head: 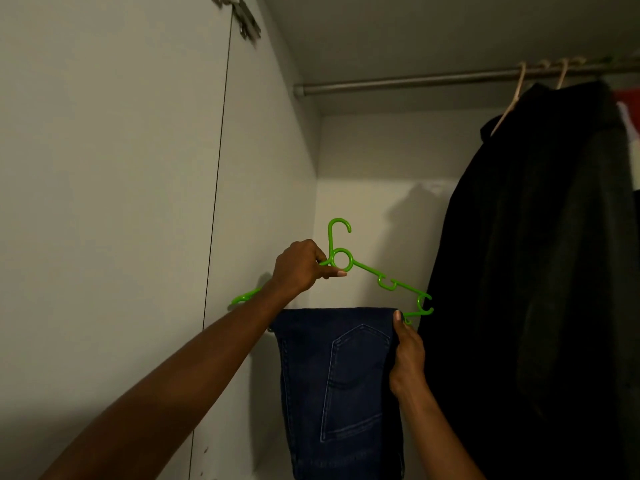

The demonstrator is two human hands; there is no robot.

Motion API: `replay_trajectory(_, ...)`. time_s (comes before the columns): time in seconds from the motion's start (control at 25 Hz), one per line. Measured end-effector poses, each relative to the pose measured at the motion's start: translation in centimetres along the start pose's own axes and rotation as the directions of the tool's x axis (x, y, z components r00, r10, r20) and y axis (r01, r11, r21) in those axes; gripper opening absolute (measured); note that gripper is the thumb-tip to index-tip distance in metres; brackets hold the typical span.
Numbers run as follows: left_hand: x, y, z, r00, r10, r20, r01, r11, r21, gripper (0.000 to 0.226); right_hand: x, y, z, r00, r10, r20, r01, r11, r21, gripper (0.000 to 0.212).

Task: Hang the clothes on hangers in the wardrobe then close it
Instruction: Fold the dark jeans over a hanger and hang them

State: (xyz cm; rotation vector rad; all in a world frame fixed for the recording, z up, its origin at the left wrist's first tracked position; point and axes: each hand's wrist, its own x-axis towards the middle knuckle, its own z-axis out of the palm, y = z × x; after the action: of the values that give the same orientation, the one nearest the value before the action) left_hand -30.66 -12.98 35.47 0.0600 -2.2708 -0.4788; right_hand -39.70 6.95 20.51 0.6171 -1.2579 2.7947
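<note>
A bright green plastic hanger (381, 280) is held up inside the wardrobe, well below the metal rail (398, 83). Dark blue jeans (339, 382) are folded over its bottom bar and hang down, back pocket facing me. My left hand (299, 268) grips the hanger just left of the ring under its hook. My right hand (408, 355) holds the right edge of the jeans near the hanger's right end, thumb up along the fabric.
A black coat (540, 254) hangs on pale hangers (516, 88) at the rail's right end, with a red and white garment (628, 112) beyond it. The wardrobe's white side wall (263, 168) and the open door with its hinge (246, 19) stand at left.
</note>
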Motion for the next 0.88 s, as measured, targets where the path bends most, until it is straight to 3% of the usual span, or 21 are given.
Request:
replay_trajectory(0.16,1.8,0.8,-1.8,1.0,0.026,-0.005,-0.025,0.993,0.112,0.062,2.7,-0.6,1.6,1.0,-0.014,0.003,0.014,0.997,0.081,0.026)
replay_trajectory(0.28,3.3,0.8,-3.2,0.999,-0.016,0.052,0.009,0.991,0.136,0.055,5.3,-1.3,3.6,0.999,-0.013,0.031,0.007,0.985,0.175,0.03)
replay_trajectory(0.48,5.2,0.9,-6.2,0.993,-0.048,0.109,0.024,0.978,0.209,0.035,11.2,-2.5,6.4,0.986,0.041,0.161,-0.085,0.957,0.278,0.066)
replay_trajectory(0.64,7.8,1.8,-9.2,0.993,-0.071,0.089,0.054,0.981,0.188,0.049,16.3,-5.1,9.5,0.963,-0.028,0.27,-0.103,0.883,0.458,0.114)
replay_trajectory(0.72,8.8,2.5,-10.8,0.994,-0.084,0.067,0.073,0.985,0.154,0.052,18.9,-6.0,11.2,0.939,-0.037,0.342,-0.14,0.867,0.478,0.118)
replay_trajectory(0.88,11.3,3.3,-13.8,0.995,-0.095,-0.037,0.098,0.991,0.087,0.038,23.5,-7.7,14.9,0.928,-0.073,0.366,-0.124,0.864,0.487,0.116)
